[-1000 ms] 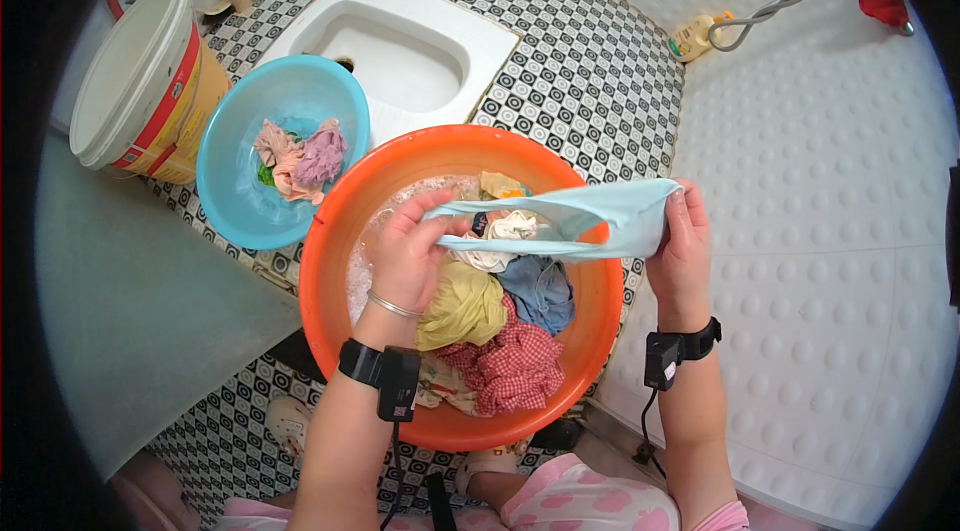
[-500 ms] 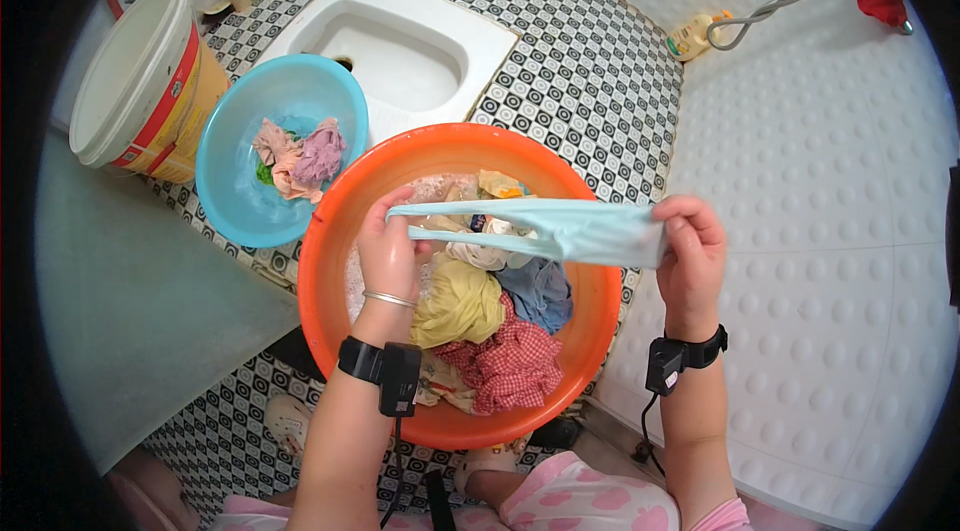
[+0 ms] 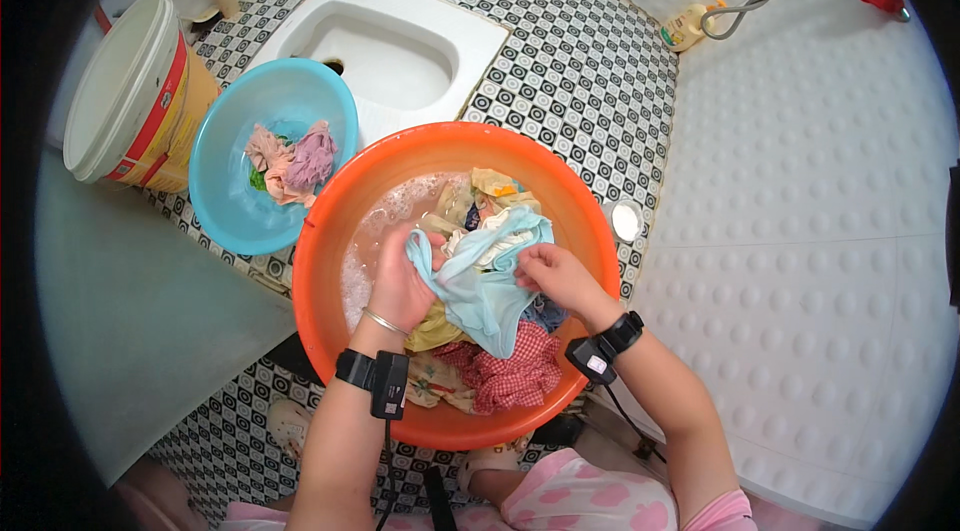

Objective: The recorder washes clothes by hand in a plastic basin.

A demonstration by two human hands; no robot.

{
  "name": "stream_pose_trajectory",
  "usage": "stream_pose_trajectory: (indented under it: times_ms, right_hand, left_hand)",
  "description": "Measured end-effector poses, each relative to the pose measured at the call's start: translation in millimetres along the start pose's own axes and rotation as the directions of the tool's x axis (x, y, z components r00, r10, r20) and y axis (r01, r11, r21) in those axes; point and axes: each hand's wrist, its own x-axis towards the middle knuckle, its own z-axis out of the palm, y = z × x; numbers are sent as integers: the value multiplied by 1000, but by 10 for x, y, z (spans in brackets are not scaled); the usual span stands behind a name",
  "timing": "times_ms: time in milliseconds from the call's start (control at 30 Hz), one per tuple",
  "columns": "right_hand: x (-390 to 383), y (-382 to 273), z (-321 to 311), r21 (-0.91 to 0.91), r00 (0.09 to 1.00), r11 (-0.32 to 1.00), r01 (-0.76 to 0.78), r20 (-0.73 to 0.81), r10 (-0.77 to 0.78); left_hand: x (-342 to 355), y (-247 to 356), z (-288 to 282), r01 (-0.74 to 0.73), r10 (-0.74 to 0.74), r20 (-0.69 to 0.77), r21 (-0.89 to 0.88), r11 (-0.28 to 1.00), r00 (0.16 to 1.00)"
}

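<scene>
A pair of light blue underpants (image 3: 478, 293) hangs spread between my hands, low over the orange basin (image 3: 320, 331). My left hand (image 3: 402, 283) is closed on its left edge, with the cloth over the fingers. My right hand (image 3: 562, 276) pinches the right side between thumb and fingers. Under it in the basin lie a red checked cloth (image 3: 520, 371), a yellow cloth (image 3: 428, 329), a patterned cloth (image 3: 438, 383), and white and blue pieces partly covered by the underpants. Foamy water (image 3: 375, 231) shows along the left side.
A blue basin (image 3: 215, 201) with pink and purple cloths (image 3: 290, 163) stands at the left, beside a large bucket (image 3: 150, 91). Behind is a white squat toilet (image 3: 480, 46). A small round white container (image 3: 626, 221) sits right of the orange basin; a bottle (image 3: 685, 28) stands by the wall.
The underpants were stretched taut sideways; now they hang loose and opened out. My right hand has moved left and down, closer to my left hand, uncovering the white container.
</scene>
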Motion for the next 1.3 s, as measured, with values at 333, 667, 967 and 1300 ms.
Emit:
stream_pose_trajectory:
  times_ms: [333, 667, 967, 1300]
  right_hand:
    - [120, -246, 159, 627, 997, 777, -56, 75, 11]
    - [-321, -760, -111, 672, 948, 732, 109, 151, -280]
    - [-382, -444, 105, 319, 973, 937, 142, 131, -192]
    - [-371, -672, 106, 667, 983, 730, 146, -17, -181]
  left_hand:
    - [-57, -182, 509, 441, -422, -237, 752, 490, 875]
    - [20, -83, 752, 77, -42, -65, 799, 596, 997]
    - [60, -254, 699, 55, 25, -117, 631, 774, 993]
    - [78, -283, 518, 4, 121, -132, 691, 722, 984]
